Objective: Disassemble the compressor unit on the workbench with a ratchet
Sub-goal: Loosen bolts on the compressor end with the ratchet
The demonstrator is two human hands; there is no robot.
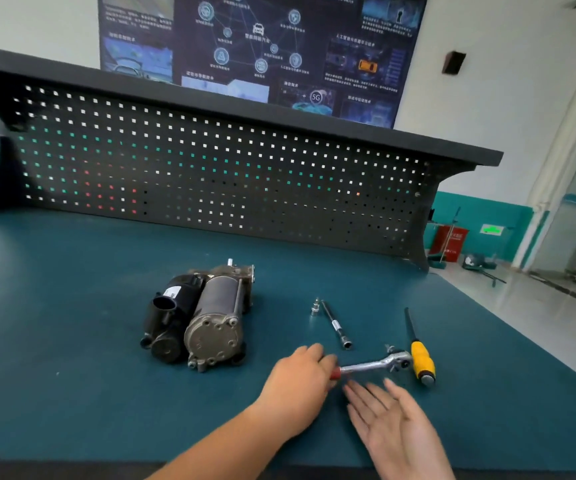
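My left hand [300,375] grips the ratchet [373,366] handle, head pointing right; compressor [203,317] lies near, up-left; right hand [394,420] flat, empty.

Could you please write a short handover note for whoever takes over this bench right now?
Left hand grips the ratchet by its red handle; right hand is open beside it, holding nothing. The compressor lies left of them, apparently whole, untouched. An extension bar, a small socket and a yellow screwdriver lie loose on the mat. Done: nothing visible. Left: fit the socket, then all the dismantling.
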